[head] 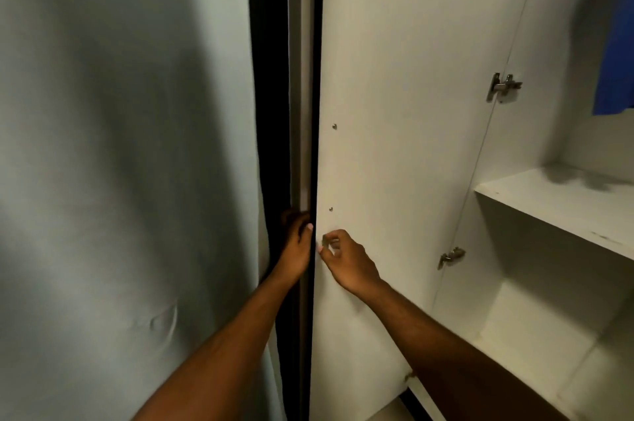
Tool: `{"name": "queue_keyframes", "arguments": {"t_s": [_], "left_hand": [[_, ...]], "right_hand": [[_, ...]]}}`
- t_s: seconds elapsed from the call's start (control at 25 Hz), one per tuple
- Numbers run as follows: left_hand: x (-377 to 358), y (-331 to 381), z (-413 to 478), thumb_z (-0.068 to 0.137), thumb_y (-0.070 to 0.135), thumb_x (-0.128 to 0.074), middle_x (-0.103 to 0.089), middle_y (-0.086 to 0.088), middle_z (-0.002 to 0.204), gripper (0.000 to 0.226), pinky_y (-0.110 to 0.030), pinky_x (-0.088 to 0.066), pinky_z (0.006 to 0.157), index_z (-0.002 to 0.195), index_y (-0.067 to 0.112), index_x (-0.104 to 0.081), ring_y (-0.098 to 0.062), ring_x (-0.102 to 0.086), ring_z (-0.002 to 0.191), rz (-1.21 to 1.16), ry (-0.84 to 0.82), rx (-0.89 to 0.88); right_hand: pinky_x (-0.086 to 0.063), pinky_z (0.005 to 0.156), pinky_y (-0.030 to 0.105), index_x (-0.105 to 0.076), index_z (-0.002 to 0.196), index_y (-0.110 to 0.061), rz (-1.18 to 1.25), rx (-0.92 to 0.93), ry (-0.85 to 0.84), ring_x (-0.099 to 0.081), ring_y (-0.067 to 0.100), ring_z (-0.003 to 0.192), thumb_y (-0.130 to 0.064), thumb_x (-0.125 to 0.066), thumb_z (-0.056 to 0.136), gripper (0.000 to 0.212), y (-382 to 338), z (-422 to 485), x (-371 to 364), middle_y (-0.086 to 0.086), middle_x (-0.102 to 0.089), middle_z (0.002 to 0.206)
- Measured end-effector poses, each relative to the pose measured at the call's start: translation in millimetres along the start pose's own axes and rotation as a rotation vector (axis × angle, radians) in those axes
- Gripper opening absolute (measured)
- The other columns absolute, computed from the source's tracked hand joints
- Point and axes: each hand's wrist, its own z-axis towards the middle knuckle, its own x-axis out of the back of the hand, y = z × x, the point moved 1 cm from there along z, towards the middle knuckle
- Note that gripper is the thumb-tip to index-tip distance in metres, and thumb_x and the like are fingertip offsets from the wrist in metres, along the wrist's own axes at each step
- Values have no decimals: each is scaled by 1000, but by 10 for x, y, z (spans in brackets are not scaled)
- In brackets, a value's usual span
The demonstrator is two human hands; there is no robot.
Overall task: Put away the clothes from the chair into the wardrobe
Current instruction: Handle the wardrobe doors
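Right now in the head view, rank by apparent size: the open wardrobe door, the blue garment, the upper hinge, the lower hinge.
1. Wardrobe door
2. Blue garment, partly cut off by the frame
3. Upper hinge
4. Lower hinge; slightly smaller, but the two hinges are too close to rank firmly

Wardrobe door (394,111) stands open; left hand (297,249) curls round its outer edge. Right hand (346,262) pinches sth small on inner face. Blue garment (617,43) hangs top right above shelf (566,201).

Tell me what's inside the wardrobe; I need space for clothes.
A bare white shelf and a blue garment hanging above. The open door and frame edge hide the rest.
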Motion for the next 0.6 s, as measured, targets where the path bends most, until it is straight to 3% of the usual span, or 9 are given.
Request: {"name": "queue_keyframes", "arguments": {"t_s": [0.08, 0.16, 0.28, 0.44, 0.52, 0.6], "left_hand": [[-75, -25, -56, 101, 9, -38, -43, -1, 127, 33, -5, -34, 91, 131, 5, -49, -19, -46, 123, -65, 21, 33], [-158, 0, -196, 102, 17, -37, -50, 3, 130, 35, -15, -38, 98, 135, 12, -47, -12, -48, 121, -190, 18, 92], [-216, 72, -451, 98, 20, -47, -65, 4, 110, 22, -23, -48, 92, 115, 16, -60, -6, -61, 103, -270, 27, 108], [-513, 477, -1041, 90, 20, -62, -70, -5, 78, 13, -36, -58, 74, 84, 10, -69, -21, -68, 77, -402, -166, 16], [-825, 685, -1257, 84, 30, -67, -70, -3, 72, 17, -41, -58, 71, 79, 14, -70, -22, -68, 70, -425, -320, -11], [-1362, 825, -1378, 78, 32, -70, -74, -1, 81, 13, -42, -58, 77, 84, 21, -72, -20, -70, 77, -457, -559, -26]], "right_hand": [[-47, 94, 33, -50, 127, -26, 40, -36, 60, -59, 17, 117, -42, -53, 94, 37, 56, -14, -20, -4, -59, 132], [-48, 93, 31, -47, 132, -26, 57, -26, 158, -60, 15, 116, -43, -52, 95, 41, 94, -106, 47, -5, -56, 137], [-51, 92, 28, -47, 133, -30, 181, 30, 340, -58, 6, 115, -49, -51, 93, 44, 94, -346, 248, -12, -52, 137], [-54, 81, 21, -47, 131, -38, 283, 85, 492, -56, -3, 112, -60, -61, 80, 57, 235, -1037, 716, -24, -51, 130], [-56, 70, 18, -53, 118, -48, 303, 44, 541, -63, -1, 100, -57, -73, 72, 51, 399, -1414, 1089, -24, -62, 114], [-56, 64, 16, -61, 101, -50, 240, -22, 671, -70, 6, 79, -58, -76, 64, 41, 664, -1820, 1581, -16, -70, 94]]}}
